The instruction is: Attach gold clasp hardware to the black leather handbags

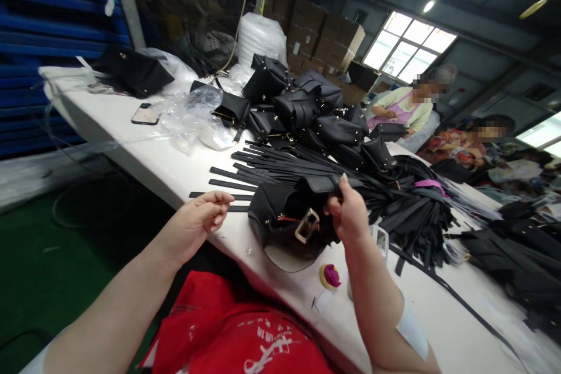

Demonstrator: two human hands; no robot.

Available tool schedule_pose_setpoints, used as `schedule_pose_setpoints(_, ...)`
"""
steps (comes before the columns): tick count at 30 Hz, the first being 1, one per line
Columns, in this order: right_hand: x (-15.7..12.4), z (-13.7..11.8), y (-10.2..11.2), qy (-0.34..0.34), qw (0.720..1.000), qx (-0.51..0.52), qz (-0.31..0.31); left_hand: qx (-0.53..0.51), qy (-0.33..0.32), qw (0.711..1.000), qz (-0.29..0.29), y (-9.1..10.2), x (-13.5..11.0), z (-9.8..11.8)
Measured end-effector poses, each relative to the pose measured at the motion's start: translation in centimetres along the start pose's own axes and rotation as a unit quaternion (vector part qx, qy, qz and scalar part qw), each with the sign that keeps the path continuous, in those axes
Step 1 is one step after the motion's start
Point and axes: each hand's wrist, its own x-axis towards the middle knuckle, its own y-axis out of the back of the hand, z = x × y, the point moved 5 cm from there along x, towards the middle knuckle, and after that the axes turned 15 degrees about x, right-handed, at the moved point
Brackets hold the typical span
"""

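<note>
A small black handbag [269,204] sits tilted at the table's front edge, its mouth facing me. My right hand [350,210] is closed on the bag's right upper edge, thumb up. A gold-coloured metal clasp [307,225] shows at the bag's opening. To the left of the bag, apart from it, my left hand [204,219] is closed with thumb and fingertips pressed together; anything between them is too small to make out. Just behind that hand lie the ends of several flat black straps [236,174].
Black handbags [302,105] are piled behind the straps. A phone [146,114] and clear plastic wrap [193,120] lie on the white table [105,123]. A yellow-rimmed round holder [329,276] with something purple is near my right forearm. Co-workers [405,108] sit across the table.
</note>
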Motion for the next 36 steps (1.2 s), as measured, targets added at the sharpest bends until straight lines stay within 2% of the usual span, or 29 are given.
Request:
schedule_pose_setpoints(2,0.6,-3.6,-0.3,0.016,0.992,-0.098,-0.075,0.013,0.002,1.000,0.007,0.9,-0.2,-0.5)
schedule_pose_setpoints(4,0.8,-7.5,-1.1,0.000,0.959,-0.233,-0.164,0.013,0.001,1.000,-0.011,1.4,-0.4,-0.8)
schedule_pose_setpoints(6,0.8,-11.4,-2.4,0.003,0.892,-0.377,-0.249,0.007,0.003,0.999,-0.039,1.3,-0.6,-1.1)
schedule_pose_setpoints(8,0.9,-14.5,-4.2,0.036,0.816,-0.494,-0.299,0.006,0.012,0.998,-0.060,0.7,-0.7,-1.4)
schedule_pose_setpoints(10,0.6,-15.6,-6.5,0.075,0.744,-0.577,-0.329,0.020,0.026,0.997,-0.073,-0.4,-0.7,-2.0)
schedule_pose_setpoints(12,-0.2,-14.0,-8.8,0.103,0.672,-0.634,-0.369,0.049,0.039,0.994,-0.088,-1.8,-0.7,-3.0)
schedule_pose_setpoints(15,-2.9,-8.2,-11.0,0.117,0.567,-0.676,-0.456,0.126,0.035,0.987,-0.094,-3.7,-0.7,-5.1)
schedule_pose_setpoints(16,-3.9,-6.1,-11.1,0.107,0.542,-0.681,-0.481,0.150,0.028,0.984,-0.092,-4.1,-0.7,-5.8)
schedule_pose_setpoints(18,-6.1,-2.7,-10.7,0.068,0.513,-0.678,-0.522,0.185,0.016,0.979,-0.081,-4.5,-1.0,-7.0)
schedule_pose_setpoints(20,-7.9,-0.9,-10.0,0.029,0.511,-0.660,-0.550,0.197,0.008,0.978,-0.068,-4.3,-1.4,-7.6)
schedule_pose_setpoints(23,-9.4,-0.4,-9.0,-0.023,0.551,-0.607,-0.573,0.283,-0.048,0.958,-0.014,-3.3,-1.6,-6.8)
schedule_pose_setpoints(25,-9.6,-0.1,-8.3,-0.098,0.577,-0.550,-0.595,0.397,-0.088,0.913,0.036,-2.8,-1.5,-5.2)
schedule_pose_setpoints(27,-9.4,0.7,-8.1,-0.173,0.596,-0.483,-0.618,0.507,-0.098,0.851,0.092,-2.8,-1.0,-3.5)
schedule_pose_setpoints(29,-8.4,2.1,-8.3,-0.175,0.634,-0.450,-0.604,0.573,-0.097,0.802,0.135,-3.2,-0.3,-1.9)
schedule_pose_setpoints(30,-7.7,2.9,-8.4,-0.151,0.653,-0.462,-0.581,0.587,-0.096,0.791,0.144,-3.5,0.1,-1.4)
schedule_pose_setpoints(31,-7.0,3.9,-8.4,-0.120,0.662,-0.497,-0.548,0.591,-0.096,0.788,0.143,-3.9,0.5,-0.9)
schedule_pose_setpoints(32,-6.3,4.9,-8.3,-0.088,0.660,-0.545,-0.510,0.583,-0.095,0.796,0.133,-4.2,1.1,-0.7)
schedule_pose_setpoints(35,-5.1,7.4,-7.6,-0.030,0.613,-0.665,-0.425,0.475,-0.079,0.874,0.066,-4.6,2.7,-1.1)
schedule_pose_setpoints(36,-4.8,7.9,-7.4,-0.015,0.607,-0.682,-0.408,0.429,-0.074,0.899,0.040,-4.6,3.2,-1.4)
